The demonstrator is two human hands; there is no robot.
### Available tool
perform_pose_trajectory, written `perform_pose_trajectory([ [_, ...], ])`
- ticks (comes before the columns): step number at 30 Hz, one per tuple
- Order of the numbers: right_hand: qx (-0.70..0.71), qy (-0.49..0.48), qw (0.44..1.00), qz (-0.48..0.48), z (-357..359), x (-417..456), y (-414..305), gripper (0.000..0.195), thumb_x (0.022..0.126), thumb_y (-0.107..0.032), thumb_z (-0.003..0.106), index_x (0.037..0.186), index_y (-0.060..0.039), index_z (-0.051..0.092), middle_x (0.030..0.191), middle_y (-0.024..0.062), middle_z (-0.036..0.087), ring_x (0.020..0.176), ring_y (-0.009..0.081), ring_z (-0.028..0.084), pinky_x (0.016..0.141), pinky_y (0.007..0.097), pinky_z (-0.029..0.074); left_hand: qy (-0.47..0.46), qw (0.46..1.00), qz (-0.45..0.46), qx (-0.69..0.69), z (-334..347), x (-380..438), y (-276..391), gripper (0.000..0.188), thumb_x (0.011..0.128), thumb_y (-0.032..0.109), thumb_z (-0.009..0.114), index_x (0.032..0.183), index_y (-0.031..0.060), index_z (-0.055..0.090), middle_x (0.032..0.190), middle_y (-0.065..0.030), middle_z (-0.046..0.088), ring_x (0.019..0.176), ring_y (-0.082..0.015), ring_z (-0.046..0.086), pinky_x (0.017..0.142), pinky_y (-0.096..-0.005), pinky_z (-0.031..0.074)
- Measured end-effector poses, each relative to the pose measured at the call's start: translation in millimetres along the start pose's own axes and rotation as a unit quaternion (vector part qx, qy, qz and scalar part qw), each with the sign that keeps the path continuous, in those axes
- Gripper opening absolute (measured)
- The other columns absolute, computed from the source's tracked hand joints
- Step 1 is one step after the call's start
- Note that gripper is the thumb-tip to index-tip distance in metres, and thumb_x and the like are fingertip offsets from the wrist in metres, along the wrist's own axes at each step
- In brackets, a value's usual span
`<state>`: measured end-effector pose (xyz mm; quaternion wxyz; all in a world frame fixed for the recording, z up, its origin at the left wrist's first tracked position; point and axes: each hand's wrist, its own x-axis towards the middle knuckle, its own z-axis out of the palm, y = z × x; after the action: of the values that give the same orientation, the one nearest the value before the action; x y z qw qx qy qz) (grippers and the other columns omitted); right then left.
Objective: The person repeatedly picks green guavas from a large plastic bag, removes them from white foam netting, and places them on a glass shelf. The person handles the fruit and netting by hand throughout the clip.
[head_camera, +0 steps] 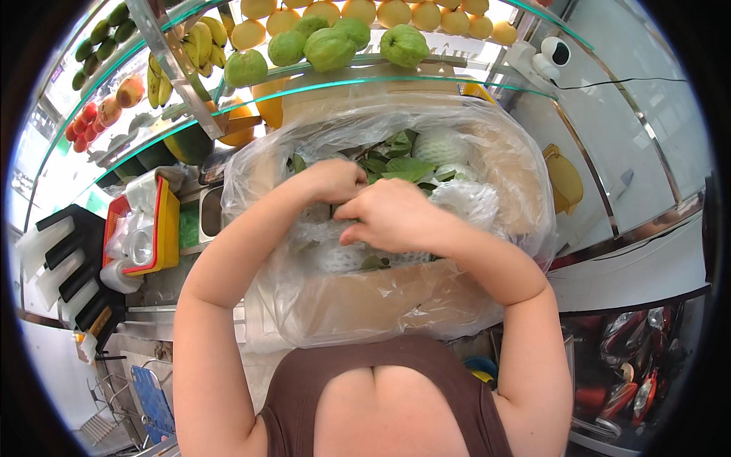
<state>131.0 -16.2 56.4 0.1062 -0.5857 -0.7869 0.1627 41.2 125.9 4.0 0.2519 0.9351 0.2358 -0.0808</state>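
Note:
A cardboard box [394, 291] lined with a clear plastic bag [528, 171] stands before me. Inside lie green leaves [408, 165] and pale round fruit [440, 147] in white foam nets [471, 200]. My left hand [336, 181] is over the left-middle of the box with its fingers curled down; what lies under them is hidden. Close beside it, my right hand [391, 216] has its thumb and fingers spread towards the left, over the netted fruit. Nothing is plainly seen in its fingers, which partly cover the left fingertips.
Glass shelves [365, 80] beyond the box bear guavas [330, 49], yellow round fruit [425, 15] and bananas [200, 43]. A yellow and red basket [165, 228] of plastic items stands at left, near a black cup holder [85, 257]. A white camera [548, 57] is at upper right.

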Motion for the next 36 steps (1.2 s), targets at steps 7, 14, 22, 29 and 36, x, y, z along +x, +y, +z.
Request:
perform_pose_trajectory([
  [7,-0.078,0.056,0.966,0.241,-84.5,-7.2,103.9,0.017,0.077,-0.016,0.069,0.090,-0.0045,0.072,0.086,0.0139,0.069,0.077,0.0260,0.066,0.071,0.0353,0.051,-0.043,0.994,0.021,0.100,11.8,-10.3,3.5,0.039,0.082,0.044,0.061,0.103,0.0115,0.067,0.096,-0.0142,0.067,0.093,-0.0339,0.062,0.080,-0.0429,0.048],
  [14,-0.214,-0.067,0.912,0.343,-44.0,7.5,162.4,0.027,0.070,-0.012,0.069,0.095,-0.0008,0.069,0.100,0.0154,0.068,0.094,0.0303,0.065,0.078,0.0379,0.053,-0.031,0.996,0.008,0.085,16.1,-12.6,-1.7,0.040,0.082,0.043,0.061,0.105,0.0106,0.067,0.096,-0.0151,0.067,0.093,-0.0339,0.062,0.081,-0.0419,0.048],
  [22,-0.285,-0.024,0.887,0.362,-23.7,10.9,157.8,0.022,0.072,-0.013,0.069,0.093,-0.0063,0.071,0.099,0.0127,0.069,0.094,0.0267,0.066,0.075,0.0367,0.054,-0.014,0.997,0.005,0.071,16.0,-15.5,-0.4,0.041,0.081,0.043,0.062,0.105,0.0098,0.066,0.097,-0.0168,0.067,0.094,-0.0339,0.062,0.082,-0.0413,0.048],
  [29,-0.315,0.032,0.899,0.302,-25.3,-10.5,162.1,0.012,0.076,-0.020,0.066,0.083,-0.0106,0.071,0.084,0.0122,0.069,0.083,0.0289,0.067,0.071,0.0386,0.053,0.014,0.999,0.007,0.045,16.1,-12.4,1.5,0.040,0.080,0.041,0.064,0.104,0.0086,0.066,0.097,-0.0161,0.067,0.093,-0.0335,0.062,0.081,-0.0414,0.048],
  [36,-0.216,0.235,0.941,0.113,-58.4,-12.9,104.7,0.008,0.080,-0.015,0.062,0.077,-0.0080,0.064,0.090,0.0103,0.063,0.081,0.0294,0.061,0.069,0.0378,0.049,0.093,0.995,0.029,0.002,12.2,-12.7,5.0,0.046,0.077,0.044,0.068,0.099,0.0034,0.067,0.098,-0.0176,0.065,0.096,-0.0334,0.060,0.084,-0.0402,0.047],
])
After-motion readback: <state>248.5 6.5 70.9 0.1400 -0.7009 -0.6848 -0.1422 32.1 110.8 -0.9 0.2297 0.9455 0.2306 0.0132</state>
